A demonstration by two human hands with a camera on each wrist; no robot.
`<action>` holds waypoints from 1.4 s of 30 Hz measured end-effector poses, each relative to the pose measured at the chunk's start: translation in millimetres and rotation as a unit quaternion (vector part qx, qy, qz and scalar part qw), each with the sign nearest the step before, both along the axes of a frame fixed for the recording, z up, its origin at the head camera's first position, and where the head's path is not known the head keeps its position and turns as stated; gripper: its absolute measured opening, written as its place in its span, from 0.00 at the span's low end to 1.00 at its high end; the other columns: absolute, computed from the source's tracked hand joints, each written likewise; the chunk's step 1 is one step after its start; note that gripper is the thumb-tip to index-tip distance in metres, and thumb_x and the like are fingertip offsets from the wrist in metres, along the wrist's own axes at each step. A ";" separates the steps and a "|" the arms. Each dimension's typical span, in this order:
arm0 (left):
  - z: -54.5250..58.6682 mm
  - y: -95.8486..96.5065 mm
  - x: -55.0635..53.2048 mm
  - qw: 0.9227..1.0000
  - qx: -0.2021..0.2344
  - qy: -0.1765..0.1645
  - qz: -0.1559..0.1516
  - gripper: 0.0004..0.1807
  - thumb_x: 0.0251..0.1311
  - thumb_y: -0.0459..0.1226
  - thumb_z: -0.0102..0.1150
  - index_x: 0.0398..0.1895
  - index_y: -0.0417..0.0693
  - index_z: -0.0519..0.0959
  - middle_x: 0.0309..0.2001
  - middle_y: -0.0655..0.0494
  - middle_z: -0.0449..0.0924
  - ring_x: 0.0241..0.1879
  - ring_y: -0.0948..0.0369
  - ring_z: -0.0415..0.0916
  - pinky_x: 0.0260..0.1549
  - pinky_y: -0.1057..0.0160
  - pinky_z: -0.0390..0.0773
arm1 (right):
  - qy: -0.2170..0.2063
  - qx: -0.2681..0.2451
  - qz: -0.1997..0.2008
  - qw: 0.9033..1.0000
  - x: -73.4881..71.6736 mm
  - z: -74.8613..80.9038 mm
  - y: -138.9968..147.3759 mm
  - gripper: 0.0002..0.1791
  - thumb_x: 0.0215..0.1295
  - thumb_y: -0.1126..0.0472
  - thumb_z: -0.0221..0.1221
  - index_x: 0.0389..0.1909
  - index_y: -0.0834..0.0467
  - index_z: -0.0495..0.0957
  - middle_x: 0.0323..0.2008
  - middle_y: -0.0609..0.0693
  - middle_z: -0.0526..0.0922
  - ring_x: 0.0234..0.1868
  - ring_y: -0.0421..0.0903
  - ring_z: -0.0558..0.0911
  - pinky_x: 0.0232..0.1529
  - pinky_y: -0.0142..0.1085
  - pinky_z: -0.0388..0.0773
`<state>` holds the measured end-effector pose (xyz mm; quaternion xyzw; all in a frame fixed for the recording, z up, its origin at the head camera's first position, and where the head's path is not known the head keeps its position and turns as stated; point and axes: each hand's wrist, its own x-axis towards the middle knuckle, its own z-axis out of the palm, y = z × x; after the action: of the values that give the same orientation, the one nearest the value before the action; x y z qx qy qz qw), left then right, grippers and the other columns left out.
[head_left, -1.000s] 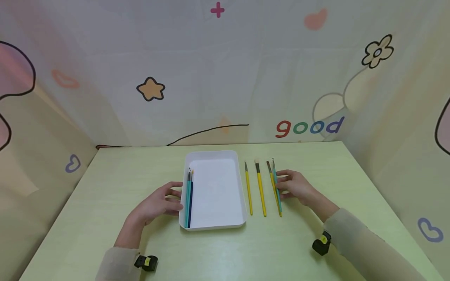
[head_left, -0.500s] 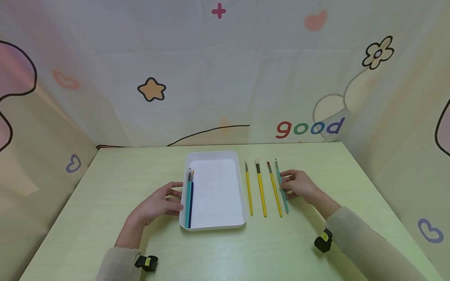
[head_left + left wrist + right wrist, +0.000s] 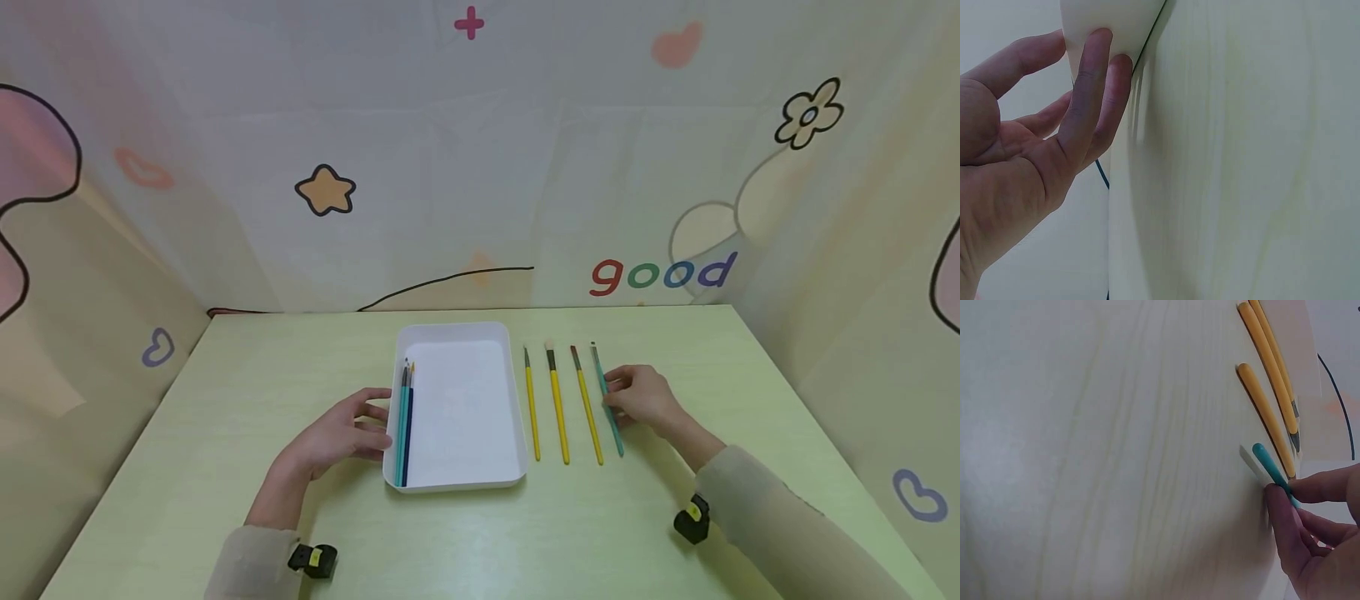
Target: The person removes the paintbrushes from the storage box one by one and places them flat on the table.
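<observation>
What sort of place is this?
Perhaps a screened-off tabletop workspace for art or crafts: a pale table with a cartoon-printed, cloth-like backdrop around its back and sides, and paintbrushes laid beside a white tray.

The things lie on a pale table (image 3: 480,546), which has yellowish-green streaks like wood grain. Just beside the left hand (image 3: 337,433), and touched by its fingers, there is a white tray (image 3: 468,408), standing flat. To the left of the right hand (image 3: 645,396) lie three yellow brushes: one with brown bristles (image 3: 588,408) near it, a thicker one (image 3: 558,408) farther, and a slim one (image 3: 532,408) farthest from it (this last is just beside the tray).
</observation>
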<state>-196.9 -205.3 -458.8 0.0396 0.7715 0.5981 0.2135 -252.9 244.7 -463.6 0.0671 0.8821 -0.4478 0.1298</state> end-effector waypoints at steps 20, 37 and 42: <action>0.8 0.2 1.8 1.000 0.006 0.003 -0.007 0.41 0.63 0.28 0.65 0.77 0.40 0.58 0.61 0.35 0.69 0.48 0.47 0.80 0.46 0.51 0.86 | 0.061 0.066 0.019 0.996 4.7 -1.7 -2.8 0.18 0.65 0.71 0.62 0.54 0.74 0.76 0.40 0.60 0.79 0.31 0.47 0.81 0.28 0.37 0.86; 2.2 0.0 2.1 1.000 0.002 0.000 -0.009 0.41 0.63 0.28 0.65 0.77 0.40 0.57 0.62 0.35 0.69 0.50 0.46 0.79 0.47 0.50 0.85 | 0.067 0.095 0.031 0.993 2.2 -3.3 -5.8 0.16 0.66 0.69 0.63 0.52 0.72 0.77 0.38 0.59 0.79 0.28 0.45 0.79 0.27 0.34 0.84; 2.3 0.1 2.3 1.000 0.002 0.000 -0.010 0.41 0.63 0.28 0.65 0.77 0.40 0.57 0.62 0.35 0.69 0.50 0.46 0.79 0.47 0.50 0.85 | 0.088 0.106 0.041 0.990 2.7 -3.5 -4.8 0.15 0.64 0.71 0.59 0.50 0.74 0.78 0.36 0.58 0.80 0.25 0.44 0.80 0.25 0.34 0.83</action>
<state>-194.6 -205.2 -456.5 0.0477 0.7700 0.5975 0.2189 -250.3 239.9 -467.1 0.0043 0.9346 -0.3501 0.0622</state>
